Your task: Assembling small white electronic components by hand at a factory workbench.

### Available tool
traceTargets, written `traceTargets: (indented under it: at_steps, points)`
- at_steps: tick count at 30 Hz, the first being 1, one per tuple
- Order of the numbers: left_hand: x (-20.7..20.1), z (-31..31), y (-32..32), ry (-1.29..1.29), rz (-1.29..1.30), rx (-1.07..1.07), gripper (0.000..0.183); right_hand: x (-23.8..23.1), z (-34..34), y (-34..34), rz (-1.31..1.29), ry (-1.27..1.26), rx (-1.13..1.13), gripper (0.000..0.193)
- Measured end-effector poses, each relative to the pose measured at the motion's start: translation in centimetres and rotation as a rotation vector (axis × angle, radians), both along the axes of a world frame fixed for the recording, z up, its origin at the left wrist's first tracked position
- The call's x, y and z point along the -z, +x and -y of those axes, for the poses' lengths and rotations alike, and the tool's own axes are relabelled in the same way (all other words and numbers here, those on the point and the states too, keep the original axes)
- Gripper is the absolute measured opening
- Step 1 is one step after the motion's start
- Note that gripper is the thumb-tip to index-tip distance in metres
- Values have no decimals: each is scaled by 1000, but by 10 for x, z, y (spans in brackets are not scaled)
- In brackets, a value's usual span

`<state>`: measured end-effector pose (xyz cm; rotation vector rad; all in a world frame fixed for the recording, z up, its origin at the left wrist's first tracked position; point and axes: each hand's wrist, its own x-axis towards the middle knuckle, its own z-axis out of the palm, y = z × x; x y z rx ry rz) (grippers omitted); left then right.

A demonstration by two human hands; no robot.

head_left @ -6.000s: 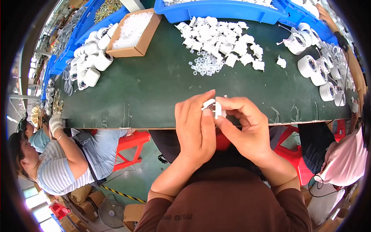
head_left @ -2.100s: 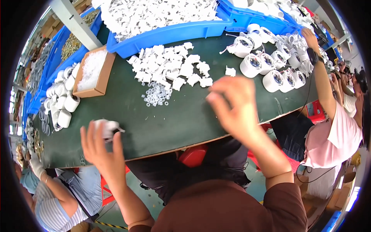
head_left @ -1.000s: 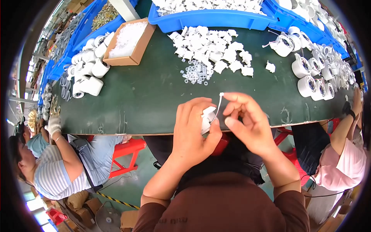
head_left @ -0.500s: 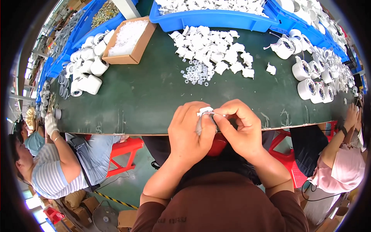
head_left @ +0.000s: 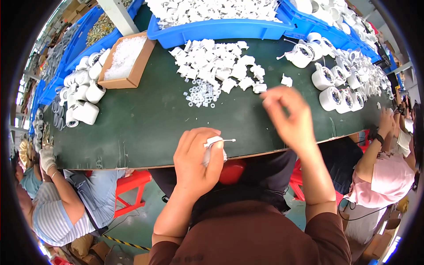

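My left hand [head_left: 190, 163] is closed around a small white plastic housing [head_left: 213, 140] just over the table's near edge. A thin cable with a little white plug [head_left: 232, 140] sticks out of the housing to the right; most of the part is hidden by my fingers. My right hand [head_left: 291, 119] is raised over the table to the right, its thumb and bent fingers apart, with nothing visible in them. Closest to it are a lone white bracket [head_left: 286, 80] and the pile of white plastic brackets [head_left: 212, 62]. Small clear plastic rings [head_left: 202, 93] lie beside that pile.
Blue bins [head_left: 221, 32] of white parts line the back. A cardboard box [head_left: 140, 66] of clear pieces and white camera housings [head_left: 84, 112] stand left. Round white camera units [head_left: 329, 98] stand right. Co-workers sit on both sides: a striped shirt [head_left: 53, 221] and a pink shirt [head_left: 380, 183].
My right hand has let go of the cable at the left hand and moved up and right over the table. The left hand still holds the housing. The whole view has shifted.
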<state>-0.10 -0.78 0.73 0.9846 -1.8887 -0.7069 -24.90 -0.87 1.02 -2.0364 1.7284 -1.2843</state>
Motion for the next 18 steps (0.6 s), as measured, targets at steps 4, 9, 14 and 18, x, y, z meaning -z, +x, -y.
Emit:
traceTargets:
  at_steps: [4, 9, 14, 18]
  points:
    - [1, -1, -2, -30, 14, 12, 8, 3, 22, -52, -312, 66, 257, 36]
    - [3, -3, -3, -38, 47, -11, 7, 5, 12, -55, -221, 231, 106, 34]
    - [3, -3, -2, -70, 32, -2, 7, -13, -12, -44, -93, 135, 15, 30]
    - [1, -4, -6, -72, 72, -12, 7, -11, -13, -32, -273, 121, 166, 27]
